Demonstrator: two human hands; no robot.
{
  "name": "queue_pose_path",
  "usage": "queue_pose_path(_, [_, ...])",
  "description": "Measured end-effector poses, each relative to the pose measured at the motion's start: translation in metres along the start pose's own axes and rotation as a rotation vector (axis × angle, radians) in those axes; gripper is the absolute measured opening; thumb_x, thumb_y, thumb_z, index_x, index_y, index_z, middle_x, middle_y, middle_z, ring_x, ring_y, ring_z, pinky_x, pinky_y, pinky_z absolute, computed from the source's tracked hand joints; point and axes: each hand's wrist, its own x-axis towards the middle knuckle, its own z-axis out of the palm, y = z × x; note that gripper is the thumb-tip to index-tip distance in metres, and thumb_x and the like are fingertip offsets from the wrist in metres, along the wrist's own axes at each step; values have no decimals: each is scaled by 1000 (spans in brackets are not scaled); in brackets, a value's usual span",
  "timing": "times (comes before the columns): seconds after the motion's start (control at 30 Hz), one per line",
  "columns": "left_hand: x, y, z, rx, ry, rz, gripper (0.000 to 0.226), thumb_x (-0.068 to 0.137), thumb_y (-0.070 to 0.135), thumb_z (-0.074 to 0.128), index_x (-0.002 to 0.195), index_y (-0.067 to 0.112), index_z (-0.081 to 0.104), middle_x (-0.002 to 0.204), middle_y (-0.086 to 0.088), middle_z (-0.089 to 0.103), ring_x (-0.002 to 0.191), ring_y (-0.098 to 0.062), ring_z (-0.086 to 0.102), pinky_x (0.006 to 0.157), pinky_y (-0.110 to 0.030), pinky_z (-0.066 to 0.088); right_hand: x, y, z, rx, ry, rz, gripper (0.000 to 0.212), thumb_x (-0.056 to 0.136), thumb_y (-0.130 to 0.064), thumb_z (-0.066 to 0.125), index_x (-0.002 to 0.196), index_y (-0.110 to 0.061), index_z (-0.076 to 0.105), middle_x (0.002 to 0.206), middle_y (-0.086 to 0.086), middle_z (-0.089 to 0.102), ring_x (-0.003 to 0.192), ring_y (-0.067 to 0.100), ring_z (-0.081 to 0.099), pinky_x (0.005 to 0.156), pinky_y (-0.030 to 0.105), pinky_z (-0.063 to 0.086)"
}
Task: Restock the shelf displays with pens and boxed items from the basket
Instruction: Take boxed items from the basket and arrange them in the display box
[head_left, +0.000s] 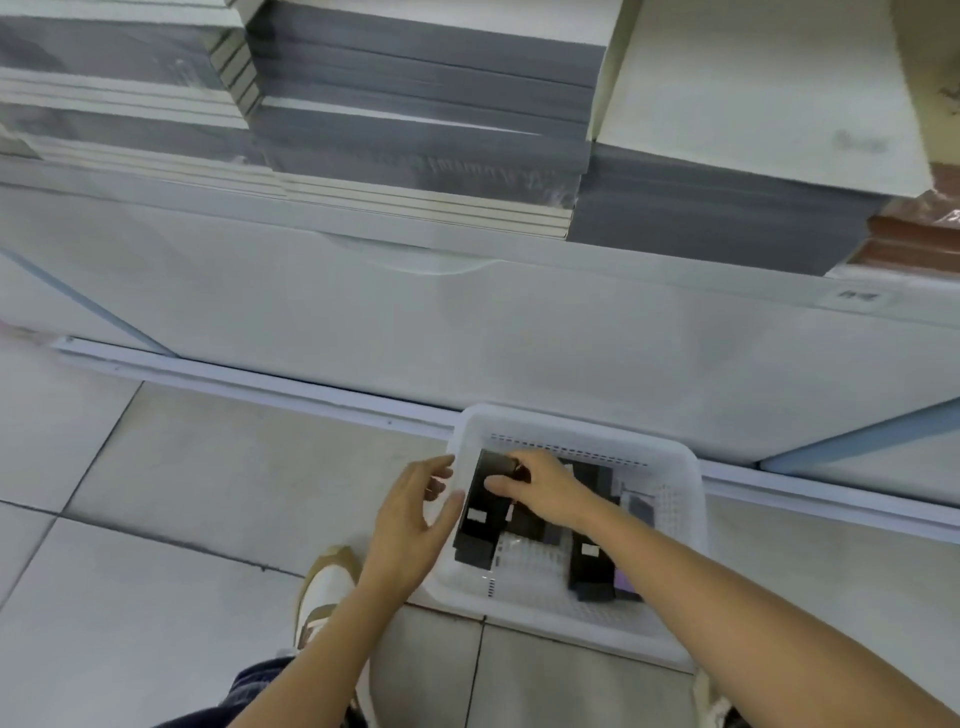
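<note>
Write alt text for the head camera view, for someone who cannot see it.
A person's right hand grips a black box inside a white basket on a tiled floor, while the left hand hovers open beside it. More dark boxes lie in the basket; above, a shelf holds stacks of grey pads.

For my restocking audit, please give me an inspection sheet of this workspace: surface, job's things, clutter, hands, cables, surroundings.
Surface: tiled floor, carrying the white basket.
Job's things: black box at the basket's left; second black box at its right.
Clutter: nothing seen.
Hands: right hand grips the black box's top; left hand open beside it.
Cables: nothing seen.
Surroundings: white shelf base behind the basket; grey stacks above; a shoe nearby.
</note>
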Motion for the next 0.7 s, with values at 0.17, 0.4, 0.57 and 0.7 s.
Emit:
queue_pose_path(0.17, [19,32,-6,-435,-388,-351,44,86,52,58,113,18,68,102,-2,74,97,-19,70,80,-25,56,-17,-31,-24,161,-13,-62,16,91,-36,65,98,-22,68,93,-6,72,90,10,68,83,26,53])
queue_pose_path(0.4, [19,55,-36,-843,-731,-515,51,87,34,66,128,6,59,115,-19,67,91,-28,67,90,-42,54,-30,-78,-35,334,30,-187,28,92,-21,65,117,-10,61,106,6,69,94,11,65,88,29,52])
queue_pose_path(0.57, [19,85,-59,-823,-506,-431,47,81,26,71,121,4,61,99,-14,71,77,-22,67,69,-32,57,-45,-120,-44,229,175,-299,25,93,-15,62,118,-20,57,107,-5,61,99,11,58,77,17,52])
queue_pose_path(0.7, [8,108,-84,-797,-403,-353,37,79,28,71,109,7,68,97,-18,72,67,-20,66,60,-27,56,-70,-151,-44,121,282,-443,35,93,-7,58,122,-26,57,121,-1,52,108,12,54,85,17,47])
